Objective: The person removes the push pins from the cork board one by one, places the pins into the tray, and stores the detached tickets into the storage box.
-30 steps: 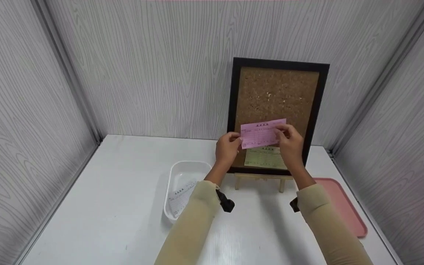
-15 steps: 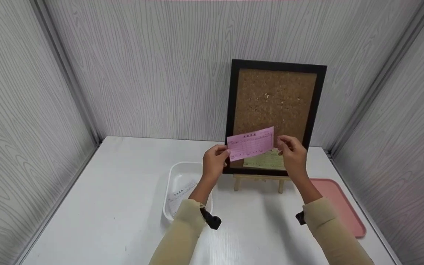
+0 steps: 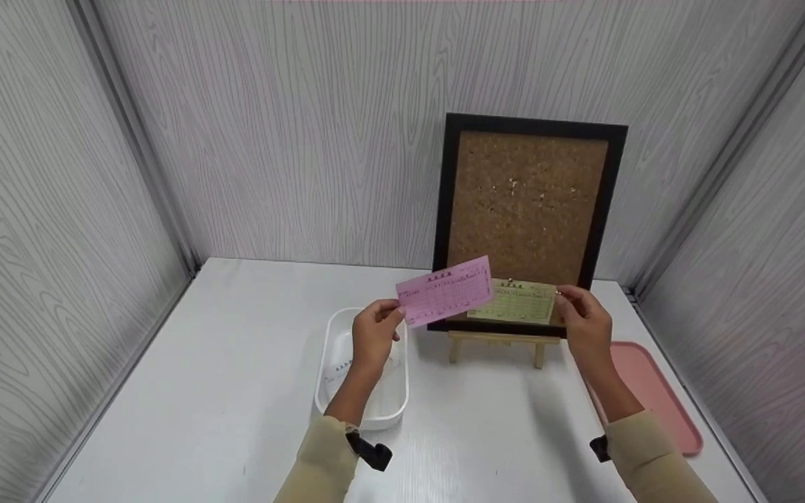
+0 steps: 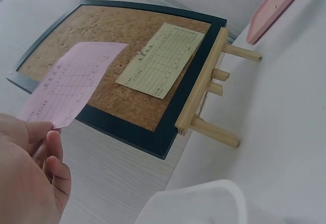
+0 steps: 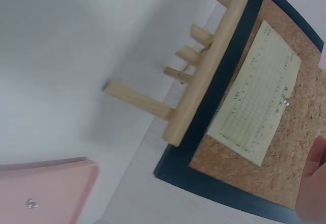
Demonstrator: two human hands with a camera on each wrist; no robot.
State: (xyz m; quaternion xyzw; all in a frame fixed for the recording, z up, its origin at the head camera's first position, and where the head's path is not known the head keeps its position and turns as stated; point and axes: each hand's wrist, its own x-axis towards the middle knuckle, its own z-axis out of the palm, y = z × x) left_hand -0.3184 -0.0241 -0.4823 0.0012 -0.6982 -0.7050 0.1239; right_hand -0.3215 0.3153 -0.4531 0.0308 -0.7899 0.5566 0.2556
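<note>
The left hand (image 3: 374, 334) is pinching a pink form (image 3: 444, 291) by its left end, before the corkboard (image 3: 528, 202). The right hand's (image 3: 590, 325) fingers seem to be pinching a small shiny pin (image 3: 558, 293) beside the green form (image 3: 518, 304), which is hanging low on the board. Both forms are showing printed grids, too small to read. A white tub (image 3: 404, 391) is holding printed white paper (image 3: 335, 375); a pink tray (image 3: 661, 402) is holding a metallic bit (image 5: 31, 203).

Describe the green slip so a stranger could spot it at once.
Find the black-framed corkboard on the small wooden easel. Low on it hangs the green slip, a rectangular printed form. A silver pin fixes it to the board, whereas the similar pink slip is held in the left hand.
</note>
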